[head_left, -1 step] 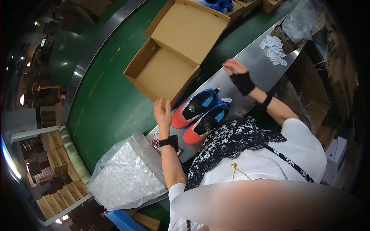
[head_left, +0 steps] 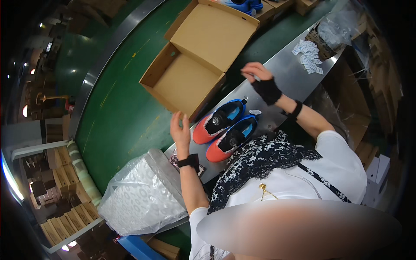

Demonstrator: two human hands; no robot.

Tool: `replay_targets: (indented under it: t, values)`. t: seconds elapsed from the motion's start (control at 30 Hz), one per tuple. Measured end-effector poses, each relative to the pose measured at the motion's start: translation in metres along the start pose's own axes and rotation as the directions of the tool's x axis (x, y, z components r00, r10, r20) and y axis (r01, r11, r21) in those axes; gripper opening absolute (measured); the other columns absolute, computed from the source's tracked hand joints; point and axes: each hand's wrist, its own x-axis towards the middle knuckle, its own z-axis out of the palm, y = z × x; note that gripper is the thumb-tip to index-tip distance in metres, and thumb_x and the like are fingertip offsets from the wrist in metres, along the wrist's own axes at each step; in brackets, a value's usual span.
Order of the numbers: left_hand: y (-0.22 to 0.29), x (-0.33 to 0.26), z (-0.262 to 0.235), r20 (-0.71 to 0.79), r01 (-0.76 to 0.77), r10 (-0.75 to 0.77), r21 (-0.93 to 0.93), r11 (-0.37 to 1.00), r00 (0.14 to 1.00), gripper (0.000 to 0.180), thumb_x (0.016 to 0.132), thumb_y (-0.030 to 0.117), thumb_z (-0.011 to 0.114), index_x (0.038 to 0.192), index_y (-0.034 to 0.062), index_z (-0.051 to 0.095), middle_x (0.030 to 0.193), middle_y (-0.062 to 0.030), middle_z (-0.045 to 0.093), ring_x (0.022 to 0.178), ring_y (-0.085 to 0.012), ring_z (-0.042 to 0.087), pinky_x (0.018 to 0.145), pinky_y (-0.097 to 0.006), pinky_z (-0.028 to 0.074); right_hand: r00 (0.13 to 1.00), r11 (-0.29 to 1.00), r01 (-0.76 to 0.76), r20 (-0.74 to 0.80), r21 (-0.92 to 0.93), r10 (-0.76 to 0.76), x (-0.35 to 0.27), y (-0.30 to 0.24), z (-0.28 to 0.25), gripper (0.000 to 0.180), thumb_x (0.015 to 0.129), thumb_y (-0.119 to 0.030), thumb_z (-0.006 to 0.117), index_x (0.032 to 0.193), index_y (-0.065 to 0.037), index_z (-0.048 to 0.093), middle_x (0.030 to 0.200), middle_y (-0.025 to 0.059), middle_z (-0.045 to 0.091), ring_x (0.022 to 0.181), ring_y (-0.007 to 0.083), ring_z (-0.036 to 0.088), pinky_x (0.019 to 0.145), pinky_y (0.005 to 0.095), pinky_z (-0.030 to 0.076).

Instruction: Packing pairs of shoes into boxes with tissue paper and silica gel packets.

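Note:
A pair of red and blue shoes (head_left: 222,130) with dark stuffing inside lies side by side on the metal ledge before me. My left hand (head_left: 180,130) is held up to the left of them, by the box's near corner. It is empty and its fingers are apart. Beyond the shoes, my right hand (head_left: 260,80), in a black fingerless wrap, hovers over the ledge with its fingers bent together. A bit of a small white packet shows between them. An open brown shoebox (head_left: 184,82) stands on the green belt, lid folded back, nothing inside.
Small white packets (head_left: 310,56) are heaped at the ledge's far right, beside a carton (head_left: 323,43) holding clear plastic. A bag of patterned tissue paper (head_left: 141,190) lies at the left, next to a phone (head_left: 174,160). More blue shoes (head_left: 242,5) sit at the top.
My right hand has shifted slightly left, toward the box, and its fingers have curled more. My left hand has moved a little left. Shoes and box have stayed put.

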Motion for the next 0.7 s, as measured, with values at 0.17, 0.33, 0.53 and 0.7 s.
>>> replay_targets:
  t: [0.17,0.33,0.53,0.7]
  values:
    - [-0.016,-0.033,-0.093,-0.266,0.081,-0.066,0.043,0.996,0.962,0.023,0.084,0.015,0.05,0.1,0.0002,0.056,0.109,-0.015,0.051,0.1,-0.0238,0.049,0.079,-0.029,0.041,0.871,0.912,0.392,0.367,-0.119,-0.326,0.043,-0.003,0.078,0.046,0.067,-0.01,0.064,0.112,-0.011,0.05,0.096,0.0114,0.055,0.08,0.0265,0.057,0.082,0.0383,0.039]
    - [-0.07,-0.122,-0.193,-0.537,0.422,-0.247,0.231,0.876,0.807,0.028,0.086,0.015,0.045,0.105,-0.0039,0.051,0.11,-0.0186,0.051,0.101,-0.0272,0.048,0.085,-0.033,0.038,0.432,0.87,0.426,0.901,-0.25,0.048,0.041,0.017,0.098,0.039,0.075,-0.019,0.049,0.114,-0.019,0.05,0.092,0.0146,0.059,0.087,0.0274,0.057,0.084,0.0487,0.033]
    - [-0.106,-0.207,-0.227,-0.441,0.793,-0.673,0.465,0.394,0.594,0.054,0.083,0.035,0.048,0.122,-0.0009,0.037,0.125,-0.0237,0.035,0.112,-0.0396,0.036,0.092,-0.04,0.032,0.411,0.872,0.48,0.903,-0.097,-0.125,0.121,-0.016,0.106,0.034,0.075,-0.016,0.049,0.108,-0.021,0.055,0.092,0.0118,0.059,0.087,0.028,0.056,0.077,0.0389,0.041]
    - [-0.063,-0.179,-0.205,-0.376,0.787,-0.758,0.549,0.281,0.533,0.068,0.079,0.055,0.041,0.132,0.0165,0.024,0.135,-0.0215,0.018,0.118,-0.0472,0.021,0.085,-0.065,0.025,0.363,0.929,0.363,0.93,-0.078,-0.064,0.201,-0.056,0.108,0.035,0.069,-0.015,0.062,0.104,-0.012,0.059,0.093,0.0097,0.06,0.086,0.0225,0.056,0.074,0.0315,0.044]
